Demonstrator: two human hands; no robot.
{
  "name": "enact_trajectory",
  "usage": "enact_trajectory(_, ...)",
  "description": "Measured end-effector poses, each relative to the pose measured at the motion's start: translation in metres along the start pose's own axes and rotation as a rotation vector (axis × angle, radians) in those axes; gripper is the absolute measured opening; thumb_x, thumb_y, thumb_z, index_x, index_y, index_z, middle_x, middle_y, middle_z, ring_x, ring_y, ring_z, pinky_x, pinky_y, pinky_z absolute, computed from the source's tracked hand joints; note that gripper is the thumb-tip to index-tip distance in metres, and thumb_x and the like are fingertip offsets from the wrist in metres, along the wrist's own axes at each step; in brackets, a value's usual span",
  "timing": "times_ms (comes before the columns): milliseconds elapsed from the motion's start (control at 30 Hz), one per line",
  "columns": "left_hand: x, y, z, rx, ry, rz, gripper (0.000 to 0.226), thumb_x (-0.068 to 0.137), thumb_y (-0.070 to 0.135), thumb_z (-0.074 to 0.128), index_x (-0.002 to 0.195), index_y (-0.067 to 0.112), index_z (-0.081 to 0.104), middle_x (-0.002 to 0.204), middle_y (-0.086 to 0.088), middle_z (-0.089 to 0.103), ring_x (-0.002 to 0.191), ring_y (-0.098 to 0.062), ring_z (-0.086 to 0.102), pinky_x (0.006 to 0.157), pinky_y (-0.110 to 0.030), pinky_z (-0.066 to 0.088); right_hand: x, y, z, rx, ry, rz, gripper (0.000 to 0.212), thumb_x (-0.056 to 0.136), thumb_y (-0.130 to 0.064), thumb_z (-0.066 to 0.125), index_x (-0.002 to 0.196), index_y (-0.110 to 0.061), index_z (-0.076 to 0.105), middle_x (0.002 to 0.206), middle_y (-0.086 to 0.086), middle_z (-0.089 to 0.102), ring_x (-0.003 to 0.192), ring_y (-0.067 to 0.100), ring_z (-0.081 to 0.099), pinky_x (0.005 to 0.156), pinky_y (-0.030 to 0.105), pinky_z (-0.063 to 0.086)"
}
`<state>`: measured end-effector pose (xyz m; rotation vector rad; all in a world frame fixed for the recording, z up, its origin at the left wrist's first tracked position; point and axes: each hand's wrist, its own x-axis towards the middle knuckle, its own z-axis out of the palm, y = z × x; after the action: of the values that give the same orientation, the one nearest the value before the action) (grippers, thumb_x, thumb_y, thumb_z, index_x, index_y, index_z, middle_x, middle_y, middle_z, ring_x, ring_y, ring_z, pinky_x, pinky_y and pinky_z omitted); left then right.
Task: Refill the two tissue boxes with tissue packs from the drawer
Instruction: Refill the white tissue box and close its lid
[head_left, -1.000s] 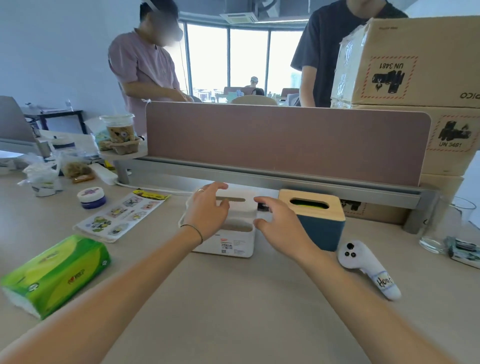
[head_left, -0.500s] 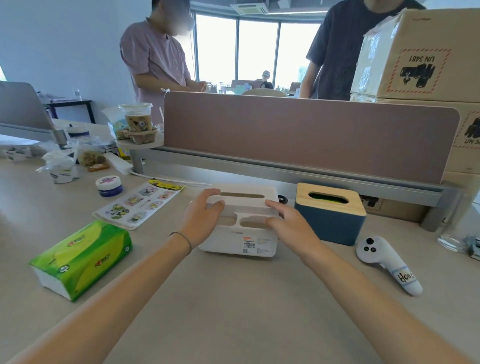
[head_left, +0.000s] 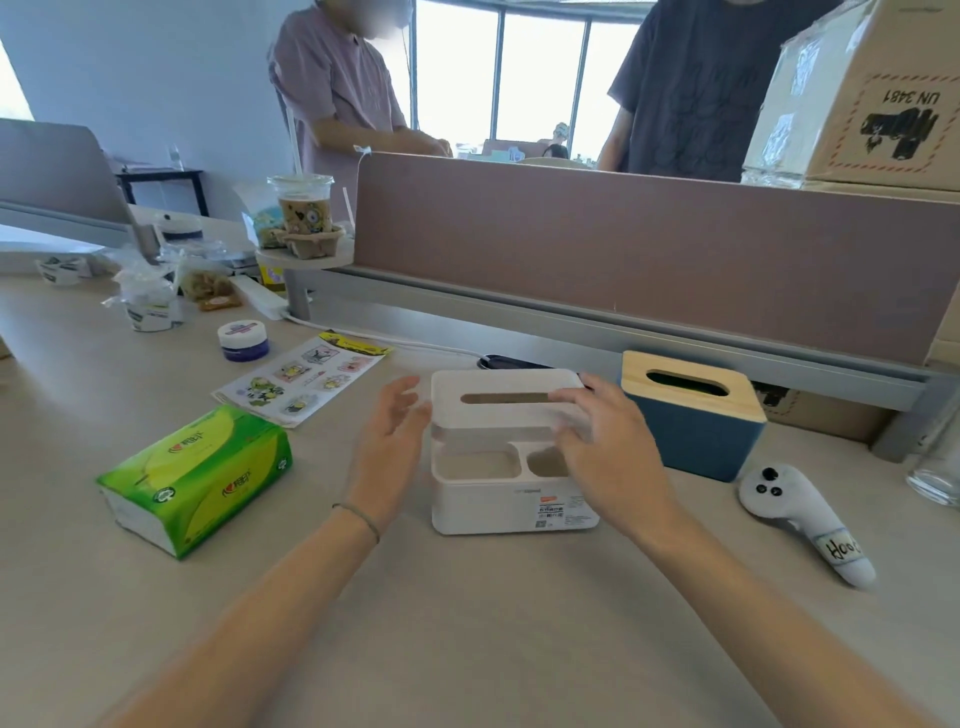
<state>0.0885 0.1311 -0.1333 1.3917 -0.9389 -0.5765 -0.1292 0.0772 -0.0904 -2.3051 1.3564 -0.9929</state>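
— Where do the boxes stand?

— The white tissue box (head_left: 511, 457) sits mid-desk, lid slot on its far half, two open compartments on its near half. The blue tissue box (head_left: 693, 415) with a wooden lid stands just beside it to the right. The green tissue pack (head_left: 200, 475) lies well apart to the left, near edge of the desk (head_left: 467, 623).

— And the hands?

— The left hand (head_left: 389, 441) is at the white box's left side, fingers spread and loose, gripping nothing; contact with the box is blurred, so I cannot confirm it. The right hand (head_left: 605, 447) lies over the box's right part, fingers extended onto the lid, not curled around anything.

— Anything crowding the work?

— A sticker sheet (head_left: 304, 379) and a small jar (head_left: 243, 340) far left; a white controller (head_left: 802, 519) right of the blue box; a glass (head_left: 935, 467) at the right edge. A partition (head_left: 649, 254) closes the far side, cardboard boxes (head_left: 872, 98) stacked behind it, two people standing beyond.
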Motion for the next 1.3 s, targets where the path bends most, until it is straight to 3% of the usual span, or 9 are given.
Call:
enact_trajectory(100, 0.025, -0.004, 0.003, -0.148, 0.004, -0.139, 0.036, 0.099, 0.037, 0.049, 0.134, 0.033, 0.056, 0.136, 0.002, 0.057, 0.132, -0.018, 0.049, 0.116, -0.047, 0.034, 0.017, -0.023, 0.013, -0.103, -0.042, -0.195, 0.028, 0.099, -0.029, 0.049, 0.120, -0.025, 0.068, 0.123, -0.008, 0.065, 0.116, 0.009, 0.051, 0.099, 0.025, 0.038)
enact_trajectory(233, 0.036, -0.001, 0.020, -0.269, -0.059, -0.167, 0.045, 0.098, 0.043, 0.042, 0.133, 0.021, 0.059, 0.132, -0.013, 0.065, 0.124, -0.025, 0.058, 0.110, -0.049, 0.038, 0.029, -0.030, 0.030, -0.229, -0.141, -0.237, 0.035, 0.101, -0.038, 0.041, 0.119, -0.025, 0.068, 0.115, -0.004, 0.061, 0.101, 0.012, 0.053, 0.079, 0.026, 0.043)
enact_trajectory(367, 0.041, -0.006, 0.028, -0.375, -0.111, -0.225, 0.050, 0.091, 0.050, 0.049, 0.128, 0.020, 0.063, 0.124, -0.026, 0.066, 0.117, -0.043, 0.061, 0.106, -0.059, 0.044, 0.026, -0.025, 0.038, -0.299, -0.174, -0.253, 0.042, 0.101, -0.048, 0.034, 0.130, -0.030, 0.058, 0.123, -0.004, 0.060, 0.107, 0.015, 0.052, 0.096, 0.033, 0.042)
enact_trajectory(433, 0.041, -0.011, 0.030, -0.424, -0.115, -0.230, 0.048, 0.098, 0.045, 0.044, 0.131, 0.014, 0.058, 0.128, -0.030, 0.061, 0.110, -0.041, 0.061, 0.105, -0.058, 0.045, 0.026, -0.024, 0.040, -0.364, -0.217, -0.280, 0.047, 0.098, -0.056, 0.033, 0.137, -0.035, 0.051, 0.127, -0.005, 0.058, 0.114, 0.017, 0.049, 0.103, 0.038, 0.035)
enact_trajectory(733, 0.043, -0.024, 0.039, -0.622, -0.135, -0.402, 0.065, 0.098, 0.056, 0.038, 0.135, 0.007, 0.061, 0.132, -0.031, 0.060, 0.119, -0.042, 0.059, 0.110, -0.058, 0.041, 0.027, -0.021, 0.044, -0.368, -0.083, -0.336, 0.047, 0.097, -0.055, 0.041, 0.140, -0.038, 0.050, 0.110, -0.005, 0.054, 0.102, 0.016, 0.044, 0.097, 0.039, 0.038)
enact_trajectory(867, 0.045, -0.025, 0.040, -0.572, -0.127, -0.372, 0.059, 0.099, 0.051, 0.039, 0.125, 0.006, 0.067, 0.120, -0.027, 0.067, 0.107, -0.038, 0.062, 0.103, -0.054, 0.046, 0.026, -0.020, 0.044, -0.371, -0.045, -0.349, 0.048, 0.098, -0.055, 0.040, 0.142, -0.038, 0.049, 0.111, -0.002, 0.054, 0.102, 0.017, 0.044, 0.099, 0.040, 0.038)
enact_trajectory(1067, 0.051, -0.014, 0.025, -0.261, -0.048, -0.071, 0.035, 0.089, 0.052, 0.046, 0.110, 0.035, 0.068, 0.113, -0.005, 0.070, 0.111, -0.026, 0.063, 0.105, -0.060, 0.043, 0.027, -0.025, 0.036, -0.340, -0.002, -0.391, 0.051, 0.098, -0.056, 0.039, 0.145, -0.038, 0.046, 0.114, -0.001, 0.055, 0.105, 0.019, 0.046, 0.099, 0.041, 0.039)
enact_trajectory(1167, 0.039, 0.011, 0.012, -0.087, -0.009, 0.216, 0.042, 0.098, 0.052, 0.038, 0.128, 0.029, 0.057, 0.125, 0.001, 0.063, 0.121, -0.019, 0.057, 0.107, -0.049, 0.045, 0.028, -0.027, 0.021, -0.374, -0.005, -0.393, 0.054, 0.098, -0.056, 0.039, 0.148, -0.036, 0.042, 0.121, -0.002, 0.057, 0.110, 0.019, 0.045, 0.101, 0.039, 0.036)
enact_trajectory(1300, 0.006, 0.040, 0.005, 0.281, -0.177, 0.544, 0.052, 0.094, 0.057, 0.049, 0.134, 0.025, 0.054, 0.139, 0.007, 0.054, 0.131, -0.011, 0.049, 0.108, -0.026, 0.038, 0.020, -0.022, -0.004, -0.362, -0.085, -0.367, 0.068, 0.092, -0.065, 0.025, 0.146, -0.031, 0.046, 0.122, -0.002, 0.064, 0.106, 0.020, 0.048, 0.093, 0.036, 0.037)
